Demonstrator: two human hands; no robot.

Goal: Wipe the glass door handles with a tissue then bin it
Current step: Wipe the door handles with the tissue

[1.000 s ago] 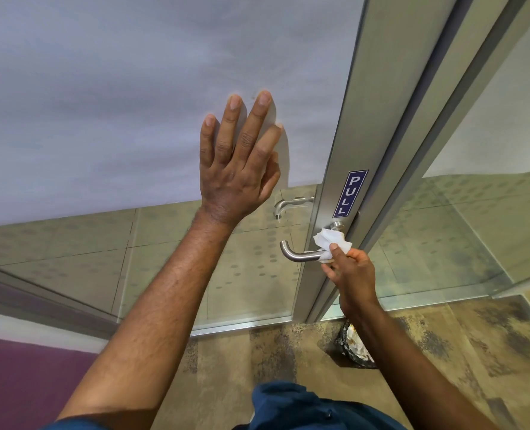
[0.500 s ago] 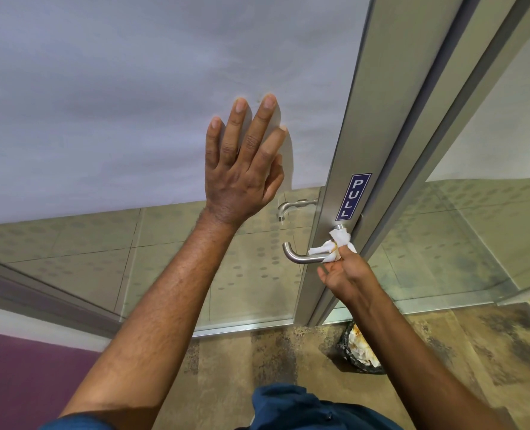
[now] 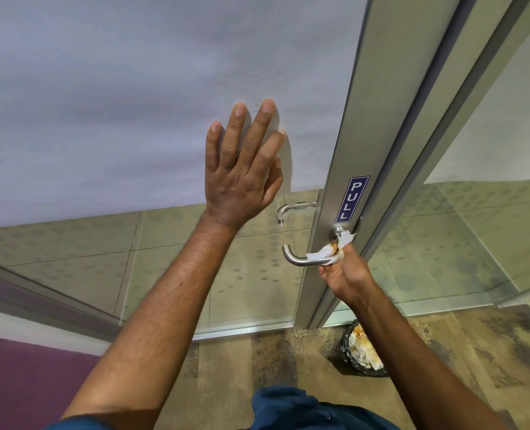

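Note:
A steel lever handle sticks out from the metal door stile under a blue PULL label. My right hand grips a white tissue with an orange-brown stain, wrapped around the handle near its base. My left hand lies flat, fingers spread, on the frosted glass panel. A second handle shows through the glass on the far side. A small dark bin with crumpled tissues stands on the floor below my right arm.
The lower glass is clear and shows tiled floor beyond. A second glass panel stands right of the frame. Mottled brown floor lies under me, with a purple wall base at the lower left.
My right hand has slid the tissue along the handle toward its base at the stile and turned under it. My left hand stays pressed on the glass.

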